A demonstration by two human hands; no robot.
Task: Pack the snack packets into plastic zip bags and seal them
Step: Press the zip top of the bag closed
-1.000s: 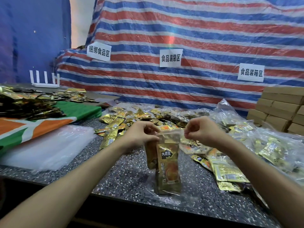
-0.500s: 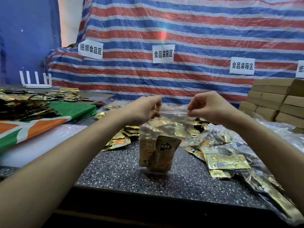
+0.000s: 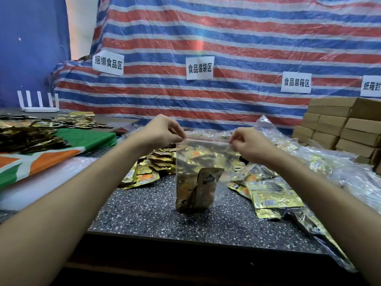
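A clear plastic zip bag (image 3: 203, 159) hangs upright above the speckled table (image 3: 156, 215), its red-lined top edge stretched flat. My left hand (image 3: 162, 131) pinches the top left corner and my right hand (image 3: 248, 144) pinches the top right corner. Gold snack packets (image 3: 201, 191) stand inside at the bottom of the bag, which touches the table. Loose gold snack packets (image 3: 148, 172) lie in a heap behind the bag on the left.
Filled plastic bags of packets (image 3: 274, 196) pile up at the right. Cardboard boxes (image 3: 338, 129) are stacked at the far right. A stack of empty clear bags (image 3: 51, 180) and a green-orange cloth (image 3: 41, 155) lie at the left, dark packets (image 3: 26, 135) beyond them.
The bag has been lifted and its top drawn out wide and flat between my hands, which have moved apart. The packets have slid to the bag's bottom.
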